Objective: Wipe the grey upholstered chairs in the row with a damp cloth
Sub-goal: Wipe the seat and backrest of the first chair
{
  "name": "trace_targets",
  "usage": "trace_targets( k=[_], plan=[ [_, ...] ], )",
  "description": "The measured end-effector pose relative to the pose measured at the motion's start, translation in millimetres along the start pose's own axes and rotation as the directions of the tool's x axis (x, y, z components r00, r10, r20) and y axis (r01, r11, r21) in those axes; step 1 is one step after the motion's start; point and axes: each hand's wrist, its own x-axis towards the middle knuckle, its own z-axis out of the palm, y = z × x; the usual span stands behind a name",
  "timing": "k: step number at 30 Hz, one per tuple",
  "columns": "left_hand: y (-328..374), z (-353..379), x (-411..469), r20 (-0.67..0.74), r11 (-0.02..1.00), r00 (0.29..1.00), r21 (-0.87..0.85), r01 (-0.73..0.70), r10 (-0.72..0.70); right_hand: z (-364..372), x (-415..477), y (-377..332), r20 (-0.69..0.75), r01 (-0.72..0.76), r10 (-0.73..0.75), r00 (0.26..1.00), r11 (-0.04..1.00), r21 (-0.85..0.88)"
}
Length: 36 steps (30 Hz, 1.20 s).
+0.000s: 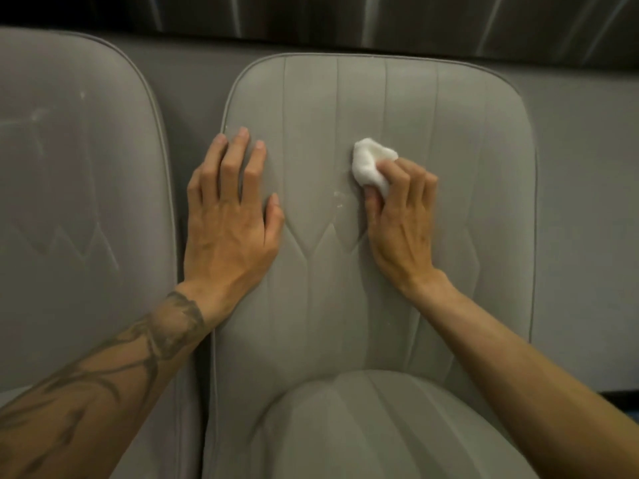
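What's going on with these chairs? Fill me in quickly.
A person is wiping the grey chair in front of them. The right hand holds a bunched white cloth against the middle of its backrest; the left hand lies flat near the backrest's left edge. A few white specks sit on the fabric just below-left of the cloth. The neighbouring chair to the left shows pale smudges; no hand is on it.

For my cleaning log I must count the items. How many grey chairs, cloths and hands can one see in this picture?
Grey chairs: 2, the middle chair and the left chair
Cloths: 1, the white cloth
Hands: 2, the left hand and the right hand
Total: 5
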Motion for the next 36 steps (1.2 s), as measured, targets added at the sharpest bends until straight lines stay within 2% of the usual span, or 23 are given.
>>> trace_targets(
  k=[2,4,8,10,12,14,20,26,28,32,33,36],
  plan=[
    [0,0,0,0.003,1.0,1.0,-0.01,-0.002,0.002,-8,3,9,0.068,0.072,-0.068,0.995,0.996,-0.056],
    [0,0,-1,0.009,1.0,1.0,-0.016,0.005,-0.004,-17,20,23,0.072,0.103,-0.095,0.993,0.988,-0.112],
    [0,1,1,0.005,1.0,1.0,-0.024,0.002,-0.002,-20,62,33,-0.119,-0.095,0.065,0.991,0.959,-0.267],
    [-1,1,1,0.001,1.0,1.0,-0.029,-0.001,0.001,-14,50,17,-0.093,-0.096,0.078,0.993,0.974,-0.203],
    [0,1,0,0.004,0.999,1.0,-0.032,0.003,-0.003,-9,24,3,0.005,-0.029,0.029,1.0,0.993,-0.114],
    [1,-1,0,0.008,0.999,1.0,-0.037,0.006,-0.006,-10,12,-1,0.08,-0.026,0.03,0.996,0.998,-0.05],
    [3,-2,1,0.016,1.0,1.0,-0.026,0.013,-0.012,-6,29,-6,0.084,-0.106,0.103,0.991,0.994,0.031],
    [2,-4,1,0.025,1.0,1.0,-0.024,0.003,-0.003,-9,14,-11,0.22,0.096,-0.126,0.967,0.985,0.144],
    [2,-5,1,0.028,1.0,1.0,-0.027,0.003,-0.002,-8,30,-2,0.196,0.119,-0.142,0.97,0.985,0.125],
    [1,-3,2,0.023,0.999,1.0,-0.037,0.008,-0.007,3,53,-3,0.042,-0.017,0.014,0.999,0.998,0.067],
    [1,-3,2,0.021,0.999,1.0,-0.033,0.01,-0.009,5,48,-8,0.041,-0.013,0.01,0.999,0.997,0.07],
    [0,-3,0,0.027,1.0,1.0,-0.024,0.004,-0.003,6,24,-18,0.176,0.16,-0.178,0.968,0.981,0.109]
  ],
)
